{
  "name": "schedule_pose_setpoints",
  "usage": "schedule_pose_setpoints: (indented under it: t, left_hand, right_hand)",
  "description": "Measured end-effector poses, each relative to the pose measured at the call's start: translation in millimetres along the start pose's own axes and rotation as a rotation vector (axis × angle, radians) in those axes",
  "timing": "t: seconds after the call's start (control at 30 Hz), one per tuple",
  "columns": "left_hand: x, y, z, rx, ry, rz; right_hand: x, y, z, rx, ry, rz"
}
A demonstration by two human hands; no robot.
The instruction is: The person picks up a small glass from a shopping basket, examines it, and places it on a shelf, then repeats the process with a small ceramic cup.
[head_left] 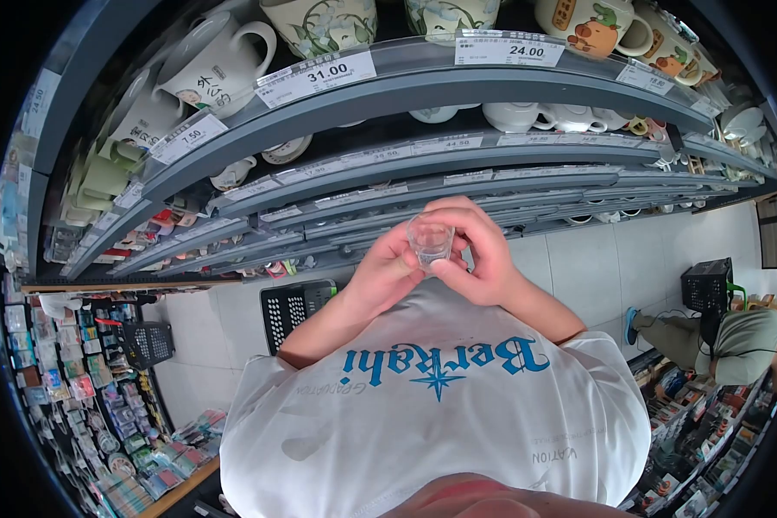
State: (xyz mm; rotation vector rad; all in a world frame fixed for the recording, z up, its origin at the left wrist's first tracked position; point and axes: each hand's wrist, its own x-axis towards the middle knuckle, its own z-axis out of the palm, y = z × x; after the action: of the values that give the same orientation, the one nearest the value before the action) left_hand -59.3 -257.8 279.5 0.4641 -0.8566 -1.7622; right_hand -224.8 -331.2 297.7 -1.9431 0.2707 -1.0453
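A small clear glass (431, 240) is held in front of my chest, between both hands. My left hand (392, 263) grips it from the left side, with the thumb near its lower part. My right hand (476, 250) is curled round the right side, fingers over the top and thumb against the base. Parts of the fingers behind the glass are hidden. Beyond my hands are shelves of mugs, among them a white mug with black writing (211, 73) and floral cups (324, 24) at the top.
Price labels (317, 78) line the grey shelf edges. A black basket (289, 311) stands on the pale tiled floor (570, 259) beside my left arm. To the right is another person (738, 341) near a dark basket (706, 285). Packed display racks (86, 388) stand at left.
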Motion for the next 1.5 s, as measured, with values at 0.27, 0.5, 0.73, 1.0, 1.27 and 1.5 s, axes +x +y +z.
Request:
schedule_pose_setpoints:
  t: [0.27, 0.5, 0.73, 1.0, 1.27, 1.5]
  left_hand:
    - [-0.3, -0.6, -2.1, 0.002, 0.003, 0.021]
    - [2.2, 1.0, -1.6, -0.01, 0.065, -0.01]
    - [8.6, 2.1, 6.6, 0.02, 0.108, 0.049]
    - [11.7, -14.1, -2.3, 0.068, 0.215, 0.079]
    - [13.2, -38.8, -13.8, 0.47, 0.386, 0.102]
    - [18.2, -56.5, -8.9, 0.799, 0.402, 0.081]
  right_hand:
    - [-3.5, 9.9, -1.4, 0.214, -0.048, 0.066]
    - [1.0, 7.9, 0.2, 0.127, -0.007, 0.046]
    - [-3.7, 8.7, 3.1, 0.166, 0.047, 0.153]
    - [-13.2, 10.9, -10.5, -0.058, 0.103, 0.165]
    - [-40.3, 22.5, -17.4, -0.328, 0.161, 0.08]
    - [-59.1, 27.1, -34.5, -0.516, 0.044, 0.04]
